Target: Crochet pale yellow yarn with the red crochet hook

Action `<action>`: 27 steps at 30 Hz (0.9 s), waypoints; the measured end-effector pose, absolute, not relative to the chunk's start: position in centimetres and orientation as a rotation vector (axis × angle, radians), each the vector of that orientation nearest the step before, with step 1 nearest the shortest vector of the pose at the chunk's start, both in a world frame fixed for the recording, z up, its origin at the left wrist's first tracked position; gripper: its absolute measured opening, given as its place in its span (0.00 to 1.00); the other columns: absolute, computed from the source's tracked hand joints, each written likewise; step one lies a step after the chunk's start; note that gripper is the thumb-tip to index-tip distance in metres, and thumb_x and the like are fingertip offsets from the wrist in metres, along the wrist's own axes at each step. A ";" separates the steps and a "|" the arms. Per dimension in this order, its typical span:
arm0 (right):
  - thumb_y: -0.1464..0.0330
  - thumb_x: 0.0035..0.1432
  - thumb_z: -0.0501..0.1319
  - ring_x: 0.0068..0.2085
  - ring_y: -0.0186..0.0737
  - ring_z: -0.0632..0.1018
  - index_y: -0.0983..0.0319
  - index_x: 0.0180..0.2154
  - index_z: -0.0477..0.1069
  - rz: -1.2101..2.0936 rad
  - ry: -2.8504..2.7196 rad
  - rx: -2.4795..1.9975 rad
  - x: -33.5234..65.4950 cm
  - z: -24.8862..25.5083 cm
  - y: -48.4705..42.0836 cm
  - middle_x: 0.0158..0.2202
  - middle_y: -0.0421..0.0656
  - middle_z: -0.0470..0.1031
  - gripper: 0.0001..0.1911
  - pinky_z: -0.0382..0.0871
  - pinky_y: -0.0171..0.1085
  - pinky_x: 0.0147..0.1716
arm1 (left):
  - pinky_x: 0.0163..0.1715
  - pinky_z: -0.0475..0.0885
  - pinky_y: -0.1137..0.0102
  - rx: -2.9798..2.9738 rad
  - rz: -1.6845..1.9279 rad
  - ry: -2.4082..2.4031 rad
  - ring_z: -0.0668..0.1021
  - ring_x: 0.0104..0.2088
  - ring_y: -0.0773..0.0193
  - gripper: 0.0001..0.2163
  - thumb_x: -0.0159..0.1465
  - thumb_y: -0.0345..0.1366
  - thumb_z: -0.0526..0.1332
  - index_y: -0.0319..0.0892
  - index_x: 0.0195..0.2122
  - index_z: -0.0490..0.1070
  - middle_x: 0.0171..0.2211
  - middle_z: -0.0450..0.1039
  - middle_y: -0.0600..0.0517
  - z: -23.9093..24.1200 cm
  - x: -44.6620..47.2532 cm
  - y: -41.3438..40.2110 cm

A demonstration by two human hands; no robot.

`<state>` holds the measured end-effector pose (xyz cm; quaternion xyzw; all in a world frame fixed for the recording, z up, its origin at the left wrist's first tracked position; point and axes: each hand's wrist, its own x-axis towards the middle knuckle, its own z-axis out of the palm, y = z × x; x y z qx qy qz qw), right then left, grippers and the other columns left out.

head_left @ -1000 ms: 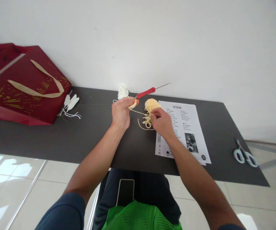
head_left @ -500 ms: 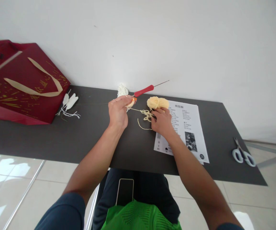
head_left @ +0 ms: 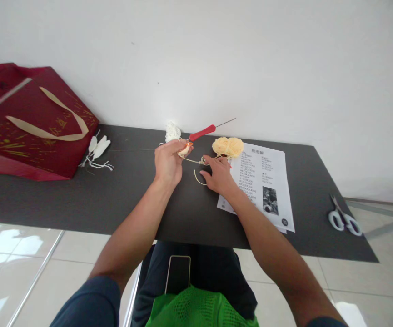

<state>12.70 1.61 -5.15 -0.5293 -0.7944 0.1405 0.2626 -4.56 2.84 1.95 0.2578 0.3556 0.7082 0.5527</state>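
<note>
My left hand is closed around a small cream crochet piece with an orange bit at its edge. A red-handled crochet hook sticks out beyond the fingertips, its metal tip pointing up and right. From the piece a strand of pale yellow yarn runs to my right hand. That hand rests over the yarn loops, thumb and forefinger apart. Just beyond it lies a yellow yarn ball. A loose yarn end curls beside the right thumb.
Printed sheets lie partly under my right arm. Scissors rest at the right end of the dark table. White crocheted pieces sit by a red gift bag. A white lacy bundle stands against the wall.
My right hand has shifted slightly left, away from the yarn ball, and its thumb and forefinger have spread. The yarn loops are now gathered near its fingertips. The left hand keeps its hold.
</note>
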 end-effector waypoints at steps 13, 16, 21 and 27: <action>0.79 0.49 0.58 0.47 0.55 0.73 0.65 0.43 0.78 0.161 -1.947 -1.886 17.2 -4.3 3.3 0.44 0.56 0.77 0.19 0.64 0.50 0.51 | 0.27 0.70 0.73 0.740 1.902 1.126 0.74 0.24 0.69 0.05 0.49 0.26 0.65 0.40 0.19 0.79 0.21 0.74 0.55 1.4 -5.7 4.0; 0.79 0.47 0.58 0.46 0.56 0.75 0.65 0.45 0.77 0.194 -1.825 -1.915 17.3 -3.8 3.2 0.46 0.57 0.76 0.22 0.67 0.49 0.49 | 0.26 0.68 0.75 0.739 1.966 1.191 0.73 0.24 0.71 0.06 0.49 0.25 0.65 0.41 0.19 0.79 0.20 0.73 0.56 1.4 -5.9 4.2; 0.76 0.56 0.53 0.41 0.50 0.78 0.61 0.40 0.79 0.435 -1.594 -1.712 16.3 -2.8 2.9 0.37 0.48 0.81 0.17 0.70 0.48 0.47 | 0.26 0.67 0.75 0.751 1.921 1.184 0.73 0.24 0.71 0.06 0.50 0.25 0.66 0.41 0.20 0.80 0.21 0.74 0.55 1.1 -5.4 4.0; 0.70 0.55 0.60 0.30 0.35 0.77 0.59 0.36 0.77 1.271 -1.174 -1.206 14.3 -2.0 1.9 0.30 0.38 0.78 0.08 0.70 0.37 0.33 | 0.33 0.74 0.69 0.711 1.631 0.970 0.76 0.27 0.67 0.03 0.48 0.28 0.68 0.38 0.20 0.77 0.24 0.75 0.52 0.6 -4.4 3.3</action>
